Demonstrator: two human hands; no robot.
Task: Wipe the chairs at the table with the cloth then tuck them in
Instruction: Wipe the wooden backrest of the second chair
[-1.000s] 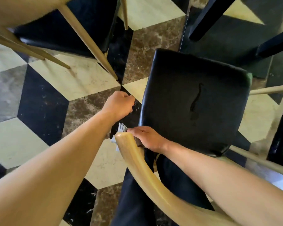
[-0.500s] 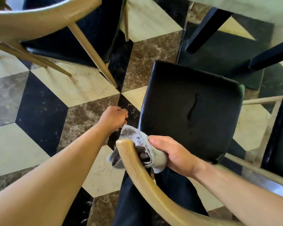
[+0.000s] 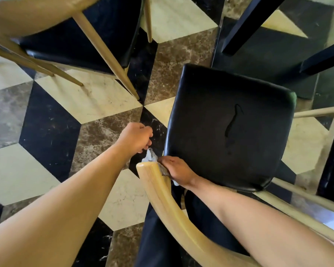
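The right hand grips the cloth against the chair's backrest end; left hand curled beside it.

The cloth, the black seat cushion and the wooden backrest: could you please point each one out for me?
cloth (image 3: pixel 150 156), head view, on the pale corner showing above the backrest end.
black seat cushion (image 3: pixel 210 120), head view, on its top surface.
wooden backrest (image 3: pixel 158 191), head view, on the curved rail.

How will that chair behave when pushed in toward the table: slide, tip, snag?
The chair probably slides readily: thin wooden legs on polished tile floor. Likely light for its size, given the slim curved backrest. A push high on the backrest, where the right hand presses the cloth, could tip it forward.
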